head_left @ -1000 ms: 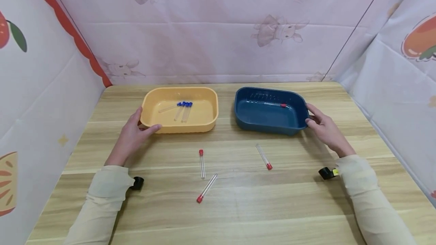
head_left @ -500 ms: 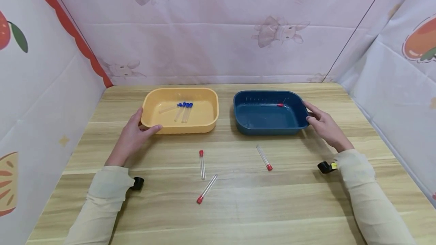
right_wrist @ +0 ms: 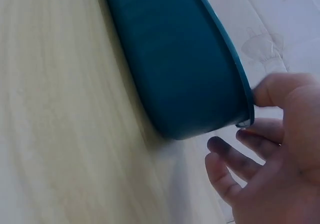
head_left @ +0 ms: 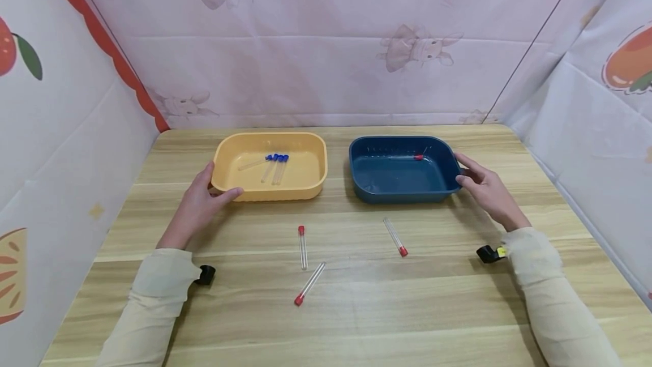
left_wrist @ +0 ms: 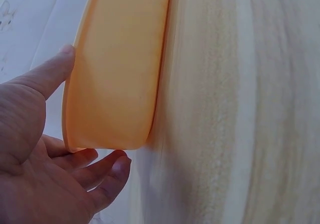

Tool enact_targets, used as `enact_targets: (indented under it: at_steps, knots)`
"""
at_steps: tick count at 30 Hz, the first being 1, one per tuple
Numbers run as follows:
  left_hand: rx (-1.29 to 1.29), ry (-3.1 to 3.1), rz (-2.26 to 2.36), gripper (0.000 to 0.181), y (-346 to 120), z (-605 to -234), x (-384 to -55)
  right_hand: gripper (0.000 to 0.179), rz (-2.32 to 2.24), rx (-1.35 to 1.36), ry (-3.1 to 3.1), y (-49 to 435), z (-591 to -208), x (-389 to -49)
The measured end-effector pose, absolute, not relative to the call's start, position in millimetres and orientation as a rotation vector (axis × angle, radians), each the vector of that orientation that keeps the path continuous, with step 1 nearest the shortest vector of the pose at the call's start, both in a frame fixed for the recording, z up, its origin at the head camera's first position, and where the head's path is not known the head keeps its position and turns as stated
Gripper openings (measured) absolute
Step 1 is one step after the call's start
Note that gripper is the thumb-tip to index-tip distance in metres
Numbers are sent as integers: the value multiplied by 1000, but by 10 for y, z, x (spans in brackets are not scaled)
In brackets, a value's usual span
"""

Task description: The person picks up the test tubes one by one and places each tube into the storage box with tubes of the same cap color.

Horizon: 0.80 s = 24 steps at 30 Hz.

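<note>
My left hand (head_left: 198, 200) grips the left end of a yellow plastic basin (head_left: 277, 192), thumb on the near rim and fingers at the end wall. Several clear test tubes with blue caps (head_left: 277, 158) lie inside it. My right hand (head_left: 486, 188) holds the right end of a dark blue basin (head_left: 404, 197), its thumb at the rim (right_wrist: 244, 86). A red-capped test tube (head_left: 418, 157) lies in that basin. In the left wrist view, the thumb touches the yellow wall's edge (left_wrist: 70, 99) and the fingers are bent beneath the end.
Three red-capped test tubes lie on the wooden table (head_left: 356, 321): one upright in view (head_left: 303, 248), one slanted tube (head_left: 309, 284) nearer me, and one right-hand tube (head_left: 395, 237). A printed curtain (head_left: 326, 84) stands behind the basins.
The blue basin has turned from a slant to square with the table's back edge, its right end coming nearer, my right hand moving with it. The left hand and yellow basin have stayed put.
</note>
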State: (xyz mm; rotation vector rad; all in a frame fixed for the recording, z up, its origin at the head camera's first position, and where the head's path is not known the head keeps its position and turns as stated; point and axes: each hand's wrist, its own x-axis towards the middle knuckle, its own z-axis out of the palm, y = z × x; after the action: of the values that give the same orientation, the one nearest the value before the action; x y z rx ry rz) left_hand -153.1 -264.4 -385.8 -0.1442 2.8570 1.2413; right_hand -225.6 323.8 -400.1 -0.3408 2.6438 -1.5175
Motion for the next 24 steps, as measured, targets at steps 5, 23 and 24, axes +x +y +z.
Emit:
enact_targets:
  at_steps: [5, 23, 24]
  knots:
    - [-142, 2861, 1248, 108, -2635, -3857, -1529, 59, -1458, -322, 2643, 3284, -3972, -2190]
    - [-92, 2886, 1271, 107, -2644, -3860, -1518, 70, -1367, -406, 2680, 3325, -3935, -2120]
    - [-99, 2894, 1270, 106, -2641, -3849, -1513, 70, -1365, -409, 2685, 3341, -3959, -2133]
